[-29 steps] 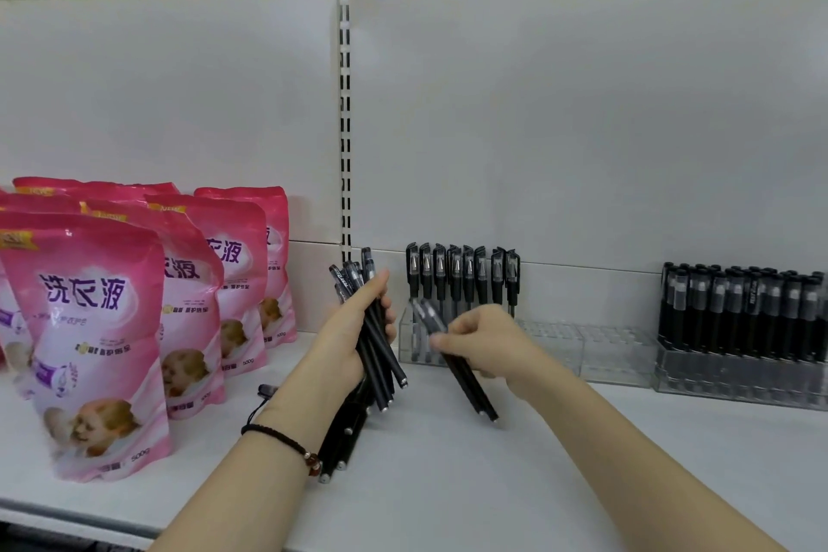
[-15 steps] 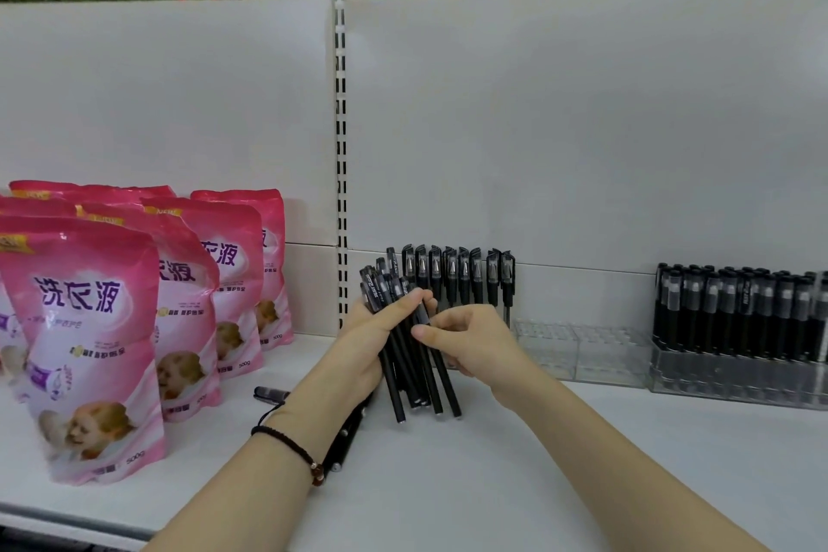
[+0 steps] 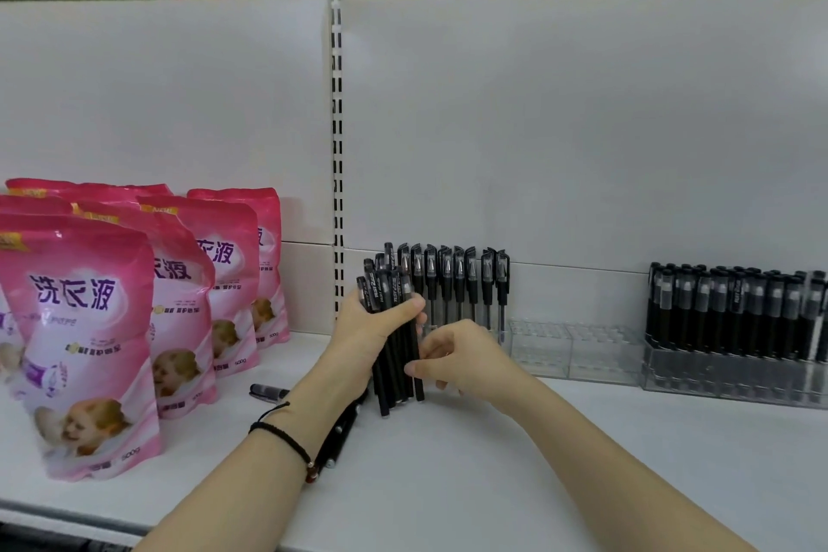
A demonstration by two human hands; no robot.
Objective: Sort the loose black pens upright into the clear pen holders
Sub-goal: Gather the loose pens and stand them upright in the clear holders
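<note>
My left hand [image 3: 367, 327] grips a bundle of black pens [image 3: 396, 354], held nearly upright just above the white shelf [image 3: 448, 471]. My right hand [image 3: 457, 356] touches the bundle's right side with thumb and curled fingers. Behind them a row of pens [image 3: 457, 278] stands in the left part of a clear pen holder [image 3: 578, 354], whose right cells hold nothing. A second holder [image 3: 735, 376] at the right is packed with upright pens. Loose pens [image 3: 338, 435] lie on the shelf under my left wrist, and one more pen [image 3: 268, 391] lies to the left.
Several pink detergent pouches [image 3: 85, 336] stand at the left of the shelf. A slotted upright [image 3: 337, 148] divides the white back panel. Green foliage and red flowers show above the panel.
The pen my right hand held apart has joined the bundle. My left hand has tipped the bundle from slanted to nearly upright, and my right hand now presses against its side.
</note>
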